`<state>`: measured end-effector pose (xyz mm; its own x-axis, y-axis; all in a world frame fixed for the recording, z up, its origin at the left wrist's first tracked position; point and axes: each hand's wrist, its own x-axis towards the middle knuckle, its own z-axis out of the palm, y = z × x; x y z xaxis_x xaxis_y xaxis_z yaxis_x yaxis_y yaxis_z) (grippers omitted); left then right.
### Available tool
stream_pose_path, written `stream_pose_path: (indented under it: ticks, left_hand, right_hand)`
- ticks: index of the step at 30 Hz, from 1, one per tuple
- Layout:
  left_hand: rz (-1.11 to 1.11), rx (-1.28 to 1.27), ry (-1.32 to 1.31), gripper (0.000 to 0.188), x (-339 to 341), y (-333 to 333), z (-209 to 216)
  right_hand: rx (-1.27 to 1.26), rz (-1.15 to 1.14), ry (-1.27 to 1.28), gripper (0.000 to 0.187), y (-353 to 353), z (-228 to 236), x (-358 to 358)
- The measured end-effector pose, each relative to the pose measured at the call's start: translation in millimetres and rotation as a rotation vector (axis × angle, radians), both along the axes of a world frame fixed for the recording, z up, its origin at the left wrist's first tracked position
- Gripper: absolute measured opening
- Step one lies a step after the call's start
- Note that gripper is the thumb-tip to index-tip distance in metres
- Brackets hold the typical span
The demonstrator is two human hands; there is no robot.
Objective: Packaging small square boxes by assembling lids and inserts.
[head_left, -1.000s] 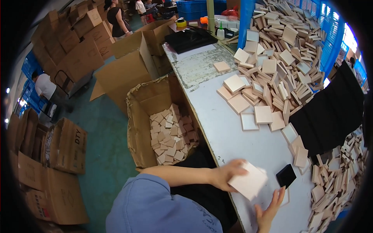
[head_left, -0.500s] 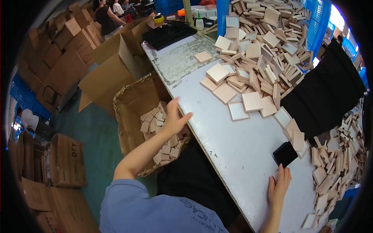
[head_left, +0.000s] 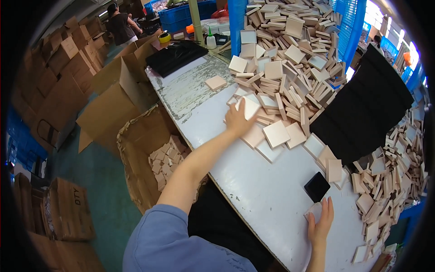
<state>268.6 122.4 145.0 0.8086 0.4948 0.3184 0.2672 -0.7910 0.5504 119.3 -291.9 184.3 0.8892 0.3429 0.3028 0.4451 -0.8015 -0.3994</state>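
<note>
My left hand (head_left: 238, 121) reaches across the table to the near edge of the pile, thumb and fingers round a pale shallow square box (head_left: 248, 108). More boxes of the same kind (head_left: 276, 133) lie against it. My right hand (head_left: 321, 224) rests low on the table, with a small pale square piece (head_left: 313, 210) between thumb and fingers, partly hidden by them. Just beyond those fingertips lies a flat black square pad (head_left: 317, 187), apart from the hand.
A large heap of pale boxes (head_left: 294, 59) covers the far right, beside black cloth (head_left: 362, 109). An open carton (head_left: 129, 167) holding small pale pieces stands left of the table (head_left: 253, 190). Black sheets (head_left: 174, 58) and a glue bottle (head_left: 211, 41) lie farther back.
My left hand has moved from above the carton, by the table edge, right and forward to the pile and taken hold of a box. The right hand stays near the black pad.
</note>
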Motion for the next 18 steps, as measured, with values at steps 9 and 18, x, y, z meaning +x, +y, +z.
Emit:
stream_pose_path:
  ticks: [9,18]
  left_hand:
    - [-0.237,-0.19,-0.2,0.087,-43,-73,-11]
    - [-0.57,-0.342,-0.191,0.078,-99,-113,27]
  right_hand:
    - [-0.046,-0.015,-0.102,0.059,27,-15,55]
    - [-0.195,0.008,-0.133,0.041,22,-5,61]
